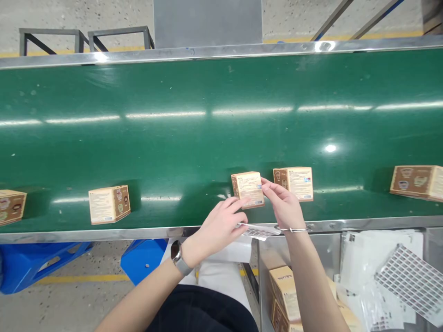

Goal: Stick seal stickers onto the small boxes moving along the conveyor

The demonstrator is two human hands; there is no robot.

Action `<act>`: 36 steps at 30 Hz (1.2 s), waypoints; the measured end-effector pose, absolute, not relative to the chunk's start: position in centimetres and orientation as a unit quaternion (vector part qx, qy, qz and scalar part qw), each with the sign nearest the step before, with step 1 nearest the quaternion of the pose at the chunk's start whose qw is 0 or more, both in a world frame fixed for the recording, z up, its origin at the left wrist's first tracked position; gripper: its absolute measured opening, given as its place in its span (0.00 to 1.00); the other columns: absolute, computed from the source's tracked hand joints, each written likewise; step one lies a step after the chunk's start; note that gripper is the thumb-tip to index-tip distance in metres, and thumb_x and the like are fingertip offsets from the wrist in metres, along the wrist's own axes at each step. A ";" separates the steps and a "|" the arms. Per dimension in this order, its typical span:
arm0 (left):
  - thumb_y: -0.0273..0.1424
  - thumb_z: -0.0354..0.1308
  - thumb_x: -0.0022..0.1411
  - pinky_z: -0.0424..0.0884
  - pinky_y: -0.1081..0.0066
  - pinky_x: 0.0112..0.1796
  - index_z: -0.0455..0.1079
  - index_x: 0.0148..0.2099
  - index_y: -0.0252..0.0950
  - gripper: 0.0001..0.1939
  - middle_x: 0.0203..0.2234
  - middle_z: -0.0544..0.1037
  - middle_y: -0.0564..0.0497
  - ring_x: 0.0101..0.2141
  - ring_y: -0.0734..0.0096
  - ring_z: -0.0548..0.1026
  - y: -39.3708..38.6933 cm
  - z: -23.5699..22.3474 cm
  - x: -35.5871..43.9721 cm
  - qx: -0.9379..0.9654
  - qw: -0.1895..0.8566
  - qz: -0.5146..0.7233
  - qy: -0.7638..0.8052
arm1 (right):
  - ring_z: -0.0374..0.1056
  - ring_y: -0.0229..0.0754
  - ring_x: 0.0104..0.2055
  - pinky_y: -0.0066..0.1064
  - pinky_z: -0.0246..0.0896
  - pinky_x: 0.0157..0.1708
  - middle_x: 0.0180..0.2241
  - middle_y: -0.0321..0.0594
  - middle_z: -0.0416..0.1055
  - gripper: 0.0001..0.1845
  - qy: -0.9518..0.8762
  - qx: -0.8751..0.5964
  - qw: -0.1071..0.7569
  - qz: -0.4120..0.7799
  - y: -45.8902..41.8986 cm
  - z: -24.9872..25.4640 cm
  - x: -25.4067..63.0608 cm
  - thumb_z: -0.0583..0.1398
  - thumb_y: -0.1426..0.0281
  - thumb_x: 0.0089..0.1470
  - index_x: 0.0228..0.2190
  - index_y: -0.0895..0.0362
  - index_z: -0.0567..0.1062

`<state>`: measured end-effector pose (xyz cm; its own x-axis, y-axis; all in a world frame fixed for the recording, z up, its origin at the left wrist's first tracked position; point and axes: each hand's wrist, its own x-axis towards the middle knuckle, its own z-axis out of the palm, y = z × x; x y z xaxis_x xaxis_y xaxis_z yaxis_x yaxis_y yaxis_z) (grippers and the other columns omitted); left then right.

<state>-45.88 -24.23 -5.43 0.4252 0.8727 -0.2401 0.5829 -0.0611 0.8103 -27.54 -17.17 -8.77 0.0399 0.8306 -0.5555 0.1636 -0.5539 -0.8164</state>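
Observation:
A small cream-and-brown carton (247,184) with printed text stands on the green belt between my hands. My left hand (226,221) rests its fingertips on the carton's lower front. Its other fingers curl around a sticker sheet (258,231) with a grid of small labels, held low over the metal edge. My right hand (285,205) has thumb and index finger closed at the carton's right edge, beside a small bluish patch. Whether a loose sticker is between those fingertips cannot be made out. Just right of it stands a second carton (300,184) with a similar bluish patch.
More cartons stand on the green belt (173,152): one at left (102,205), others at both ends. A metal rail (104,235) runs along the near side. Below right, a bin holds cartons (285,288) beside sticker sheets (411,281). Blue stools (143,260) stand lower left.

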 end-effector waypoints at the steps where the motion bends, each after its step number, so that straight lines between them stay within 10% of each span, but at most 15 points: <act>1: 0.29 0.55 0.67 0.62 0.53 0.59 0.71 0.34 0.35 0.08 0.64 0.64 0.47 0.63 0.53 0.61 -24.2 -5.9 -45.5 0.743 0.425 0.158 0.492 | 0.72 0.54 0.52 0.49 0.64 0.54 0.50 0.48 0.76 0.22 -0.372 -0.663 0.293 0.580 -17.2 -9.2 -27.6 0.69 0.49 0.39 0.25 0.55 0.77; 30: 0.24 0.51 0.67 0.50 0.46 0.65 0.72 0.30 0.35 0.13 0.68 0.55 0.45 0.68 0.59 0.51 -21.0 -7.7 -40.9 0.809 0.403 0.080 0.420 | 0.74 0.45 0.41 0.43 0.69 0.48 0.46 0.47 0.74 0.24 -0.388 -0.755 0.381 0.368 -16.8 -11.3 -24.6 0.70 0.57 0.39 0.35 0.54 0.69; 36: 0.26 0.52 0.68 0.63 0.59 0.59 0.73 0.35 0.35 0.10 0.55 0.75 0.44 0.58 0.60 0.70 -20.7 -6.4 -41.9 0.744 0.487 0.125 0.440 | 0.75 0.46 0.38 0.44 0.71 0.42 0.35 0.40 0.74 0.22 -0.331 -0.759 0.414 0.378 -15.3 -10.1 -22.5 0.66 0.52 0.42 0.32 0.52 0.68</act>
<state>-41.85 -20.73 -6.42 0.5810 0.7768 -0.2431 0.5329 -0.1373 0.8350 -22.55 -15.34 -10.05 0.4957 0.8151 -0.2998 0.1900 -0.4386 -0.8784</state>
